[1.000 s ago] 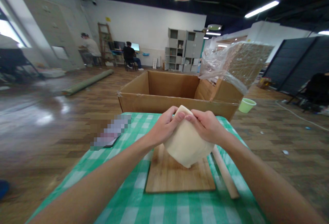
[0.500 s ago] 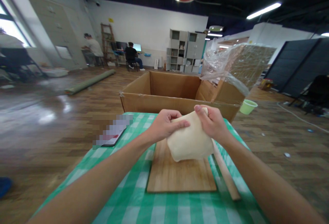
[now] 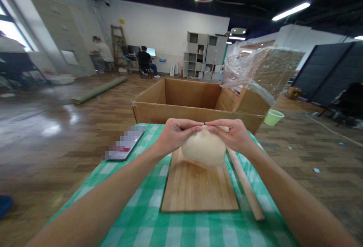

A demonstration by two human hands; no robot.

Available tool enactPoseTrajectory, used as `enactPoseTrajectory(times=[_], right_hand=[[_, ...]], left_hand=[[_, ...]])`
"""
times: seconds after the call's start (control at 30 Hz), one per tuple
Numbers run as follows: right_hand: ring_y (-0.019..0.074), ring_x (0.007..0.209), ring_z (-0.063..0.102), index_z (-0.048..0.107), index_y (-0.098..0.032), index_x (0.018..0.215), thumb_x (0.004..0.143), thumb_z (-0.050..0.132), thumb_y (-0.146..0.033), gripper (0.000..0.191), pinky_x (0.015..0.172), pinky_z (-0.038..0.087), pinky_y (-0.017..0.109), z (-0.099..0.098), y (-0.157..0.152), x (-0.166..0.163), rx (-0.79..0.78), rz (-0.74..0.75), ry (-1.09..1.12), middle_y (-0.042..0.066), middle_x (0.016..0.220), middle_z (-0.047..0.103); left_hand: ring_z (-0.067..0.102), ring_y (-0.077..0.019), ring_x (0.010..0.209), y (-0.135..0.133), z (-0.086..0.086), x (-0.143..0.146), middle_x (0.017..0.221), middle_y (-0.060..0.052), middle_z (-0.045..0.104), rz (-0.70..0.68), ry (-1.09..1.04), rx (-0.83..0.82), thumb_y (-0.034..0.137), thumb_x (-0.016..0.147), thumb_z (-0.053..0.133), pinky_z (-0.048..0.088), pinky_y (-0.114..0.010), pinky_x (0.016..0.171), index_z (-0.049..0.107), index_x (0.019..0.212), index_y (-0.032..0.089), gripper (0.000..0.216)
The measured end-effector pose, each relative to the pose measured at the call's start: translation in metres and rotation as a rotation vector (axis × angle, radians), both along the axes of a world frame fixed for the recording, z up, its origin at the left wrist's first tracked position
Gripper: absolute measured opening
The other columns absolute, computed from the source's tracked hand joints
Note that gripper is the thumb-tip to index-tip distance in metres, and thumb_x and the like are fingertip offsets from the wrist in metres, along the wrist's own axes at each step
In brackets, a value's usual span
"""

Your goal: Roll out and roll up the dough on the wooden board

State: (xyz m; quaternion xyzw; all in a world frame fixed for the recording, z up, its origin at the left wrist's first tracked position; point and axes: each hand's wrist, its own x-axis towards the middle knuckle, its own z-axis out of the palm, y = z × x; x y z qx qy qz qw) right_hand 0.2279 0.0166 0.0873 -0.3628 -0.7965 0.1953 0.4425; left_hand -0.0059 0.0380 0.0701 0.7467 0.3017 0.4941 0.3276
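A pale, smooth sheet of dough (image 3: 204, 150) hangs from both my hands above a wooden board (image 3: 200, 192). My left hand (image 3: 179, 133) pinches its upper edge between thumb and fingers. On the other side, my right hand (image 3: 231, 131) grips the same edge, with the fingertips of both hands nearly meeting at the middle. The dough's lower edge is slightly blurred, and I cannot tell whether it touches the board. Just right of the board lies a wooden rolling pin (image 3: 246, 186), its far end close to my right hand.
A green checked cloth (image 3: 141, 198) covers the table. At its left edge lies a flat, partly blurred tablet-like thing (image 3: 126, 147). Beyond the table stands a large open cardboard box (image 3: 176, 111), with a light green bin (image 3: 273, 117) to its right. Several people sit farther back.
My hands have come together along the dough's top edge. The right hand moved down and inward, and the dough now hangs level and a little higher at its bottom edge.
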Motion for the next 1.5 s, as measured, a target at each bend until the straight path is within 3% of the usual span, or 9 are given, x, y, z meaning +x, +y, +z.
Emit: enactPoseTrajectory(times=[0.23, 0.47, 0.57, 0.7, 0.83, 1.07, 1.27, 1.4, 1.5], right_hand=[[0.0239, 0.085, 0.074, 0.083, -0.021, 0.101, 0.091, 0.071, -0.047, 0.030, 0.075, 0.055, 0.032, 0.003, 0.001, 0.003, 0.005, -0.098, 0.110, 0.008, 0.096, 0.080], [0.0238, 0.090, 0.071, 0.079, -0.021, 0.116, 0.085, 0.076, -0.052, 0.044, 0.070, 0.052, 0.028, 0.009, 0.004, 0.015, -0.129, -0.003, -0.056, 0.008, 0.105, 0.078], [0.0186, 0.074, 0.065, 0.080, -0.017, 0.101, 0.083, 0.076, -0.054, 0.041, 0.058, 0.043, 0.024, 0.012, 0.000, 0.011, -0.217, 0.043, -0.208, 0.003, 0.085, 0.074], [0.0117, 0.057, 0.048, 0.074, -0.014, 0.079, 0.088, 0.068, -0.057, 0.045, 0.048, 0.029, 0.023, 0.012, -0.004, 0.006, -0.236, 0.001, -0.213, -0.002, 0.064, 0.058], [0.0120, 0.058, 0.047, 0.071, -0.014, 0.082, 0.089, 0.065, -0.060, 0.046, 0.047, 0.028, 0.024, 0.010, 0.001, 0.012, -0.268, -0.004, -0.095, -0.001, 0.068, 0.058], [0.0150, 0.065, 0.054, 0.066, -0.016, 0.077, 0.094, 0.058, -0.060, 0.048, 0.053, 0.033, 0.024, 0.005, 0.005, 0.005, -0.140, -0.131, -0.330, 0.002, 0.072, 0.064], [0.0131, 0.059, 0.046, 0.053, -0.018, 0.064, 0.099, 0.044, -0.064, 0.059, 0.051, 0.026, 0.026, 0.002, 0.002, -0.004, -0.066, -0.188, -0.269, -0.001, 0.061, 0.052], [0.0125, 0.059, 0.042, 0.053, -0.018, 0.064, 0.098, 0.045, -0.066, 0.060, 0.052, 0.025, 0.026, 0.004, 0.001, -0.003, -0.095, -0.167, -0.278, -0.002, 0.061, 0.046], [0.0123, 0.059, 0.041, 0.052, -0.018, 0.063, 0.098, 0.046, -0.067, 0.061, 0.052, 0.025, 0.026, 0.003, -0.001, -0.007, -0.090, -0.154, -0.271, -0.002, 0.061, 0.044]], left_hand=[[0.072, -0.0201, 0.083, 0.005, -0.006, 0.003, 0.102, -0.010, 0.079, -0.072, -0.085, -0.147, 0.047, 0.080, 0.082, 0.055, -0.026, 0.068, 0.072, 0.125, 0.016, 0.055], [0.070, -0.0200, 0.080, 0.004, -0.005, 0.006, 0.096, -0.010, 0.079, -0.033, -0.148, -0.161, 0.047, 0.086, 0.076, 0.052, -0.026, 0.066, 0.079, 0.105, 0.013, 0.040], [0.070, -0.0196, 0.078, -0.002, 0.002, 0.008, 0.095, -0.009, 0.079, -0.025, -0.086, -0.148, 0.047, 0.085, 0.077, 0.051, -0.025, 0.062, 0.079, 0.105, 0.015, 0.038], [0.070, -0.0190, 0.076, -0.003, -0.002, 0.011, 0.102, -0.011, 0.078, -0.124, -0.153, -0.283, 0.057, 0.084, 0.075, 0.051, -0.024, 0.060, 0.066, 0.130, 0.015, 0.063], [0.070, -0.0209, 0.077, 0.003, -0.017, 0.012, 0.098, -0.013, 0.076, -0.283, -0.005, -0.431, 0.066, 0.082, 0.071, 0.051, -0.025, 0.061, 0.073, 0.104, 0.011, 0.059], [0.063, -0.0177, 0.067, -0.006, -0.026, 0.026, 0.078, -0.005, 0.071, -0.095, 0.158, -0.175, 0.064, 0.095, 0.054, 0.042, -0.023, 0.053, 0.072, 0.087, 0.015, 0.053], [0.061, -0.0182, 0.065, -0.012, -0.023, 0.029, 0.073, -0.004, 0.070, -0.053, 0.134, -0.194, 0.067, 0.097, 0.045, 0.042, -0.025, 0.053, 0.070, 0.078, 0.015, 0.061], [0.068, -0.0230, 0.077, -0.012, -0.022, 0.029, 0.087, -0.008, 0.075, -0.087, 0.085, -0.255, 0.063, 0.098, 0.047, 0.048, -0.028, 0.062, 0.074, 0.087, 0.015, 0.057], [0.069, -0.0236, 0.085, -0.014, -0.024, 0.034, 0.094, -0.008, 0.076, 0.021, 0.085, -0.172, 0.058, 0.102, 0.041, 0.049, -0.030, 0.069, 0.074, 0.091, 0.016, 0.055]])
